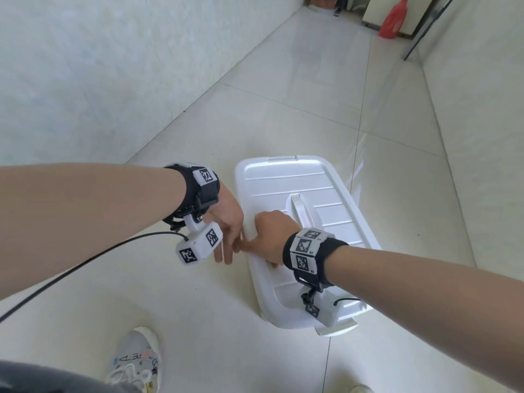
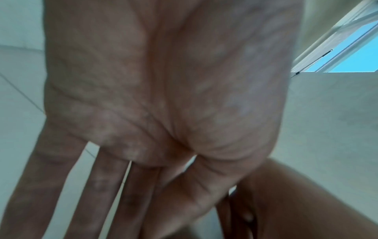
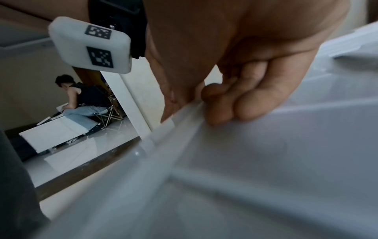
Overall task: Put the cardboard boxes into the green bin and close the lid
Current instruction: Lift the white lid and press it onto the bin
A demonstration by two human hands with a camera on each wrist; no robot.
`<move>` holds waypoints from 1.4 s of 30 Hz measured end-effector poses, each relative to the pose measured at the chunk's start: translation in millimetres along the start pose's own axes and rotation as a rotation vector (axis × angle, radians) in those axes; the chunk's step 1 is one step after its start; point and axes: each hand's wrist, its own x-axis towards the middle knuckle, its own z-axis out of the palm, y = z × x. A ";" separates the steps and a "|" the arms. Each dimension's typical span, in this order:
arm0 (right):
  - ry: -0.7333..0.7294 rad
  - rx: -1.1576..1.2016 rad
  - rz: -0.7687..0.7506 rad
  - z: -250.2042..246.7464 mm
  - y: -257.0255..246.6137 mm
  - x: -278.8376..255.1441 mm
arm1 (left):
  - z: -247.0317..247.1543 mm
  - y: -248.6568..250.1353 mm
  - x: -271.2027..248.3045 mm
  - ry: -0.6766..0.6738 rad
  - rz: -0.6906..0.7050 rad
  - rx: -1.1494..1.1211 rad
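Observation:
A white lid [image 1: 297, 182] with a recessed handle [image 1: 302, 211] lies flat over the bin on the tiled floor; the bin's body is hidden beneath it, and I see no cardboard boxes. My right hand [image 1: 269, 234] rests knuckles-down on the lid near its left edge, fingers curled into the palm, holding nothing. The right wrist view shows those curled fingers [image 3: 235, 103] pressing on the lid [image 3: 266, 161] beside its raised rim. My left hand [image 1: 226, 245] hangs just left of the lid's edge. Its fingers [image 2: 102, 186] are straight, point down and hold nothing.
A pale wall [image 1: 85, 80] runs along the left. My shoe [image 1: 136, 355] stands near the lid's front corner, and a black cable [image 1: 85, 259] trails from my left wrist. A red bag [image 1: 394, 19] sits far down the corridor. Another person [image 3: 81, 100] sits in the background.

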 end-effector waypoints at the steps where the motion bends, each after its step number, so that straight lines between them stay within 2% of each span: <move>1: -0.021 -0.033 -0.014 0.4 0.1 -0.3 | -0.8 2.7 -0.9 0.063 -0.005 0.022; 3: -0.040 -0.102 -0.030 -1.8 -1.5 -0.3 | -1.7 4.3 -4.8 0.237 -0.031 0.069; 5: -0.064 -0.123 -0.041 -5.4 -2.5 -0.2 | -5.4 5.6 -7.1 0.490 -0.045 0.087; 7: -0.097 -0.134 -0.049 -9.1 -1.7 -1.3 | -15.3 1.9 -5.2 0.692 -0.073 -0.010; 10: -0.132 -0.202 -0.078 -11.9 4.5 -8.3 | -34.2 -6.7 -5.0 0.843 -0.008 -0.261; 12: -0.154 -0.278 -0.123 -10.8 14.1 -16.3 | -43.8 -14.6 -6.3 0.918 0.037 -0.334; 15: -0.144 -0.446 -0.225 -7.6 39.5 -33.4 | -48.3 -22.6 -6.7 0.895 0.057 -0.352; 17: -0.137 -0.523 -0.282 -8.4 61.7 -46.6 | -48.3 -26.2 -5.0 0.789 0.064 -0.333; 20: -0.155 -0.602 -0.324 -16.3 99.4 -64.9 | -41.9 -26.7 -5.9 0.562 0.071 -0.315; 23: -0.147 -0.606 -0.353 -19.5 125.5 -77.6 | -24.6 -22.1 -2.7 0.410 0.091 -0.282; 26: -0.151 -0.559 -0.349 -18.3 133.7 -85.3 | -8.8 -17.0 7.1 0.382 0.110 -0.257; 29: -0.167 -0.272 -0.216 -23.5 143.9 -89.2 | -5.7 -14.0 12.9 0.403 0.134 -0.295; 31: -0.070 -0.048 -0.072 -27.5 162.4 -89.7 | -8.0 -11.5 13.1 0.401 0.134 -0.290; 34: 0.178 -0.057 0.247 -34.1 199.9 -91.4 | -12.3 -12.7 14.1 0.413 0.118 -0.253; 36: 0.267 0.004 0.513 -37.9 226.3 -96.2 | -14.9 -13.8 15.0 0.414 0.101 -0.224; 39: 0.224 0.306 0.796 -30.5 254.5 -101.9 | -16.1 -12.8 15.2 0.457 0.096 -0.242; 42: 0.046 0.839 0.885 -13.9 255.6 -104.5 | -14.8 -10.0 16.4 0.547 0.135 -0.313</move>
